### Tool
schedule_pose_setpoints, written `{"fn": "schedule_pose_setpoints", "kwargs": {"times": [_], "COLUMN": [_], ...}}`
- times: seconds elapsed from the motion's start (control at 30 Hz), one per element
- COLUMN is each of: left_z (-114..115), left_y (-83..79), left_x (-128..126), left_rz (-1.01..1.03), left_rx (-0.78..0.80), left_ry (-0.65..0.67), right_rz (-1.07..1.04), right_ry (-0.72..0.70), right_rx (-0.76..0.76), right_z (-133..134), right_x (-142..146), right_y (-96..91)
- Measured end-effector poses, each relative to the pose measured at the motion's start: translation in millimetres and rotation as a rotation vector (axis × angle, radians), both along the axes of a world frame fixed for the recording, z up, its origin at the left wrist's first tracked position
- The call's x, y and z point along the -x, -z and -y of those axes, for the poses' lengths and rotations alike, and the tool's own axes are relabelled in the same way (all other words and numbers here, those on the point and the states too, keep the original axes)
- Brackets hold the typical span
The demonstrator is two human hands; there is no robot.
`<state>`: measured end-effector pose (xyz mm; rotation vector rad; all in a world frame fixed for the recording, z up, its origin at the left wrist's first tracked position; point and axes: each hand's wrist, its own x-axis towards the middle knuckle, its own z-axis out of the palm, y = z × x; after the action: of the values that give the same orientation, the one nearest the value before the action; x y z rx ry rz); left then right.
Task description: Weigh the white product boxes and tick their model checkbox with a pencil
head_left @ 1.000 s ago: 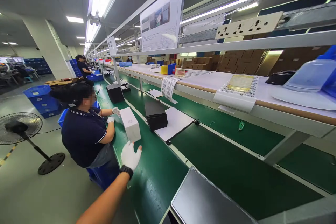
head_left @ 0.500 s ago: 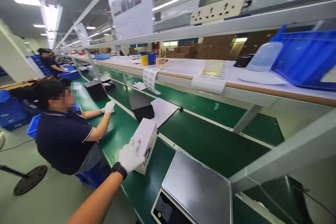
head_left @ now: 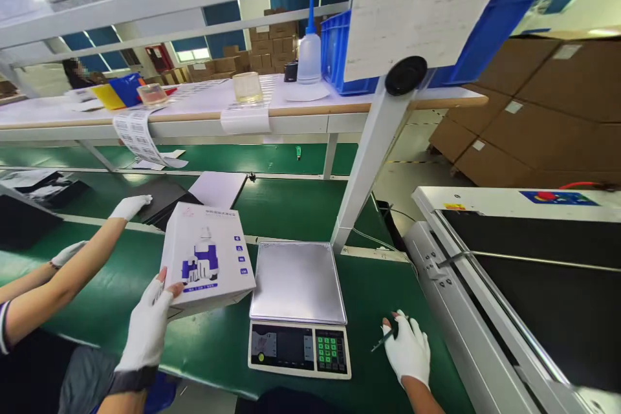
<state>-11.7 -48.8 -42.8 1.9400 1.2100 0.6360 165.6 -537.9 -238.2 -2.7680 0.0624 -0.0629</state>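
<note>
Now left hand (head_left: 148,326) grips white box (head_left: 207,257); right hand (head_left: 407,350) pinches pen (head_left: 384,338).

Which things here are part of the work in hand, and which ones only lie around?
In hand:
- left hand holding the white box
- right hand with a pen
- scale beside the box

Lying about:
- squeeze bottle
- blue bin
- label strips
- co-worker's hand

My left grip (head_left: 148,326) clasps white box (head_left: 207,257) by near corner, box tilted above green table (head_left: 383,284), at 9 o'clock of scale (head_left: 297,281). My right grip (head_left: 408,350) at scale's 4 o'clock, pinching dark pen (head_left: 384,340). Co-worker's gloved hand (head_left: 129,206) at box's 10 o'clock.
</note>
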Motion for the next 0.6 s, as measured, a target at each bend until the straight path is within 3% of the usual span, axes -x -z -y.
{"fn": "schedule_pose_setpoints", "kwargs": {"times": [0.07, 0.17, 0.27, 0.33, 0.4, 0.43, 0.53, 0.6], "left_z": [33, 92, 137, 146, 138, 130, 107, 100], "left_y": [-24.8, -59.8, -82.3, -83.7, -67.5, -51.6, 22.3, 78.9], "left_x": [-5, -26, -51, -62, -66, -65, -47, -24], "left_rz": [-0.089, -0.382, -0.548, -0.464, -0.261, -0.148, 0.017, -0.119], "left_rx": [-0.228, -0.528, -0.582, -0.505, -0.297, -0.141, 0.301, 0.318], "left_ry": [0.211, 0.568, 0.681, 0.701, 0.681, 0.640, 0.428, 0.279], "right_rz": [0.010, 0.021, 0.020, 0.001, -0.025, -0.039, -0.062, -0.064], "right_ry": [0.004, 0.044, 0.069, 0.069, 0.061, 0.055, 0.041, 0.045], "right_rx": [-0.004, -0.011, -0.037, -0.050, -0.053, -0.055, -0.077, -0.100], "right_z": [-1, -5, -10, -10, -7, -6, -1, -1], "right_x": [1, 2, 2, 2, 4, 5, 9, 11], "right_y": [2.0, 2.3, 1.0, 1.5, 3.4, 4.5, 6.3, 6.0]}}
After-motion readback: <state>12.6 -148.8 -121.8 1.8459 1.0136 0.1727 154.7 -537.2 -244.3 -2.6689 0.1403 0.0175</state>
